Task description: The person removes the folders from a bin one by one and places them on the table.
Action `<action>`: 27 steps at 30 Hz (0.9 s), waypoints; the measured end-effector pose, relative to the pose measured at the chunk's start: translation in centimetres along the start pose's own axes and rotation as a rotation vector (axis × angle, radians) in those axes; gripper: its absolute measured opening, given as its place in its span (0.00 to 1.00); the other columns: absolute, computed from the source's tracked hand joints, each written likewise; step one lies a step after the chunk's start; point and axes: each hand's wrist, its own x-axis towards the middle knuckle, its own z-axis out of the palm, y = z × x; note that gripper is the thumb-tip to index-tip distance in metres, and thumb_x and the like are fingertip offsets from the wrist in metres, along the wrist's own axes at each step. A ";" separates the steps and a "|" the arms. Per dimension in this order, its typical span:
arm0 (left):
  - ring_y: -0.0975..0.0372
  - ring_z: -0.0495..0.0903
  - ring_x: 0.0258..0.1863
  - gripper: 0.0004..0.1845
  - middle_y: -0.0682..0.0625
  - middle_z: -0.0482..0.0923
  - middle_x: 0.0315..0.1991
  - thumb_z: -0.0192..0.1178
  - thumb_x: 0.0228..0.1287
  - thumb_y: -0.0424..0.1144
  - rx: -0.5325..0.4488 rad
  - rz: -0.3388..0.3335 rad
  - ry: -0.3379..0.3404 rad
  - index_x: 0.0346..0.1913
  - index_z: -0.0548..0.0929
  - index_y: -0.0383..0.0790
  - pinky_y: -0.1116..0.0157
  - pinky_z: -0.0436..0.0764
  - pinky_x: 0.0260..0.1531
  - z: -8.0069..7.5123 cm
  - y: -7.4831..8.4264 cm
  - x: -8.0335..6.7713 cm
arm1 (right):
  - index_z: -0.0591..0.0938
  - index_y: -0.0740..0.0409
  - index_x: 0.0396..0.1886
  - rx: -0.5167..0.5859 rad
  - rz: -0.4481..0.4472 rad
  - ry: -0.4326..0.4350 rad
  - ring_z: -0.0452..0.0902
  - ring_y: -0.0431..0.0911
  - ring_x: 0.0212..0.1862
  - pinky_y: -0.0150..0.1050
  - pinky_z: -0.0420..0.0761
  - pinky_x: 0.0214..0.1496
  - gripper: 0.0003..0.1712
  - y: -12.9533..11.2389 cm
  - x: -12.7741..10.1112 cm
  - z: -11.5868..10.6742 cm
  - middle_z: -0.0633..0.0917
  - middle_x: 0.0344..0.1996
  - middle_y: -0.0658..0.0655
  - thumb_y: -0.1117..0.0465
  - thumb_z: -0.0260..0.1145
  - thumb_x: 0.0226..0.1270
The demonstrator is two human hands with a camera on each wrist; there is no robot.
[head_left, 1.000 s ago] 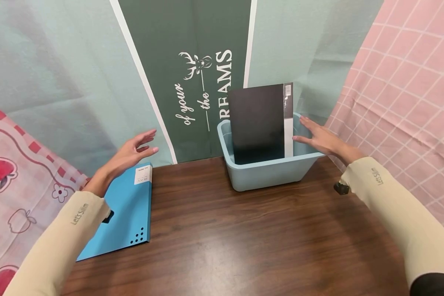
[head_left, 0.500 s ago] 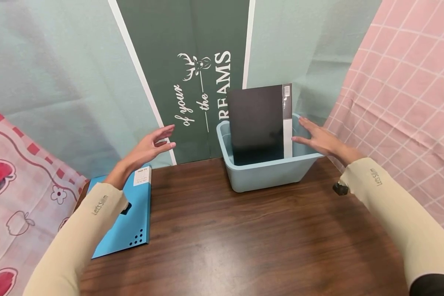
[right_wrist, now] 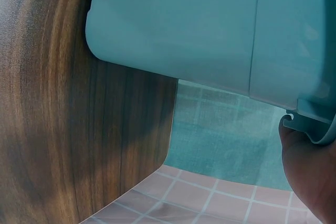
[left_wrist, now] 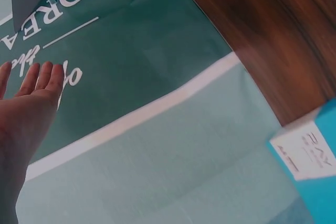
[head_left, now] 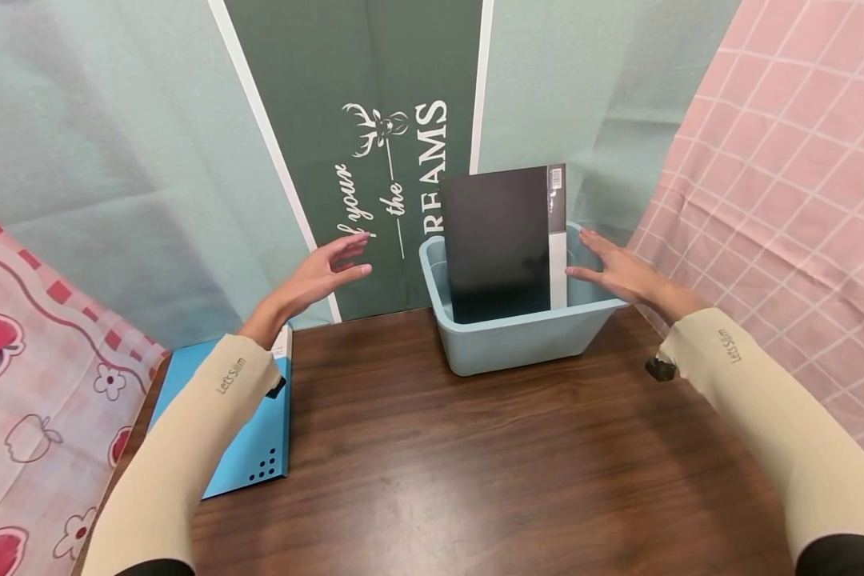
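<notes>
My left hand (head_left: 318, 276) is in the air left of the bin, fingers extended and thumb apart, holding nothing. Its forearm passes over a blue file folder (head_left: 259, 440) lying on the table at the left. The folder's white label (left_wrist: 304, 150) shows in the left wrist view. A light blue plastic bin (head_left: 526, 348) stands towards the back of the table. Inside it a black file folder (head_left: 500, 240) with a white lower spine leans upright, rising well above the rim. My right hand (head_left: 622, 272) is at the bin's right end, fingers loosely spread over the rim.
The brown wooden table (head_left: 432, 448) meets a green cloth (head_left: 374, 56) with white lettering at the back. A pink checked cloth (head_left: 785, 200) hangs at the right, and a fruit-patterned cloth (head_left: 50, 384) at the left.
My left hand has moved right and slightly up, from over the blue file folder towards the bin. My right hand, the bin and the black file folder have stayed in place.
</notes>
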 end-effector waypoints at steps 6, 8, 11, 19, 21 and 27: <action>0.50 0.63 0.81 0.38 0.42 0.62 0.81 0.66 0.76 0.45 -0.008 -0.003 -0.015 0.83 0.64 0.46 0.44 0.65 0.76 0.7 0.6 1.6 | 0.46 0.59 0.88 0.005 0.009 -0.001 0.39 0.65 0.85 0.72 0.46 0.81 0.57 -0.2 -0.1 0.1 0.43 0.86 0.64 0.31 0.57 0.78; 0.52 0.63 0.80 0.38 0.43 0.62 0.82 0.66 0.76 0.46 -0.004 -0.002 -0.022 0.83 0.63 0.45 0.45 0.66 0.76 0.9 0.8 2.2 | 0.46 0.58 0.88 0.006 0.013 -0.003 0.39 0.65 0.85 0.72 0.46 0.81 0.57 -0.2 -0.1 0.1 0.43 0.86 0.64 0.31 0.57 0.77; 0.53 0.62 0.81 0.39 0.44 0.61 0.82 0.65 0.76 0.46 0.001 0.003 -0.037 0.83 0.63 0.44 0.45 0.66 0.76 1.3 1.2 3.1 | 0.46 0.59 0.88 0.008 0.010 0.002 0.39 0.64 0.85 0.72 0.46 0.81 0.57 -0.1 -0.1 0.1 0.43 0.86 0.64 0.31 0.58 0.78; 0.51 0.63 0.81 0.38 0.43 0.61 0.82 0.65 0.76 0.45 -0.003 0.015 -0.059 0.83 0.64 0.43 0.45 0.67 0.76 3.1 2.0 5.7 | 0.47 0.60 0.88 0.005 0.003 0.005 0.40 0.65 0.85 0.71 0.46 0.81 0.56 0.0 -0.1 -0.1 0.44 0.86 0.64 0.32 0.57 0.78; 0.51 0.63 0.80 0.38 0.43 0.61 0.82 0.65 0.76 0.46 0.003 0.015 -0.062 0.83 0.64 0.43 0.45 0.67 0.76 3.4 2.1 6.3 | 0.47 0.59 0.88 0.008 0.004 0.004 0.40 0.65 0.85 0.71 0.46 0.81 0.56 0.0 -0.1 -0.1 0.43 0.87 0.64 0.31 0.57 0.78; 0.52 0.65 0.80 0.38 0.44 0.63 0.82 0.65 0.76 0.49 0.002 0.007 -0.059 0.83 0.65 0.44 0.46 0.67 0.76 4.2 2.3 7.8 | 0.46 0.58 0.88 0.010 0.011 -0.001 0.40 0.65 0.85 0.72 0.46 0.81 0.56 0.0 0.0 0.0 0.43 0.87 0.63 0.31 0.57 0.78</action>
